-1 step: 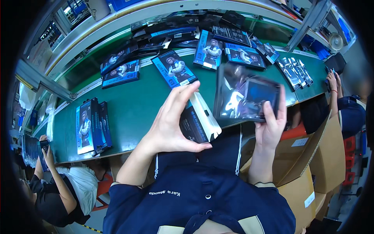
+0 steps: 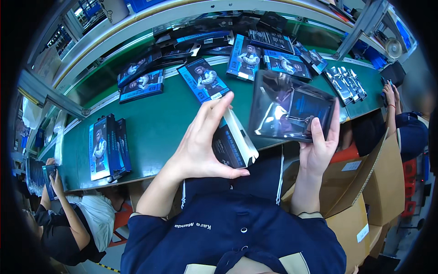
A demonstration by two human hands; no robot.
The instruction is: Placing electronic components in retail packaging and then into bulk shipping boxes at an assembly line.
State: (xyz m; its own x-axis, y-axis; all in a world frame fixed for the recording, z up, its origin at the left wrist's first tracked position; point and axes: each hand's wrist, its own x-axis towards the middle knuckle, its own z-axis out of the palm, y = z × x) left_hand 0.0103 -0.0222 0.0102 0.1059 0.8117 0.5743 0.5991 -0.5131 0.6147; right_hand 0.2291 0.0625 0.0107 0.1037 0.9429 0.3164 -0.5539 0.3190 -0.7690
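My left hand (image 2: 199, 141) is closed around a slim dark carton (image 2: 226, 147), thumb along its lower edge and fingers along its upper one. The carton's pale open side, with a loose flap, faces right. In my right hand (image 2: 318, 146) is a black plastic tray (image 2: 292, 109), its surface shiny and reflecting light. The thumb lies on its front, the fingers behind it. The tray is held tilted, just right of the carton and apart from it. Beyond my left hand lies a blue and black printed box (image 2: 204, 82) on the green table (image 2: 169, 114).
Several similar boxes stand together (image 2: 101, 148) at the left, and more are piled (image 2: 205, 39) along the back. A row of shiny wrapped packs (image 2: 345, 86) lies at the right. An open cardboard carton (image 2: 349, 201) stands at my right side. Co-workers sit at both sides.
The tray in my right hand has swung slightly to the right and turned a little, and it looks less blurred. The carton in my left hand has shifted very slightly.
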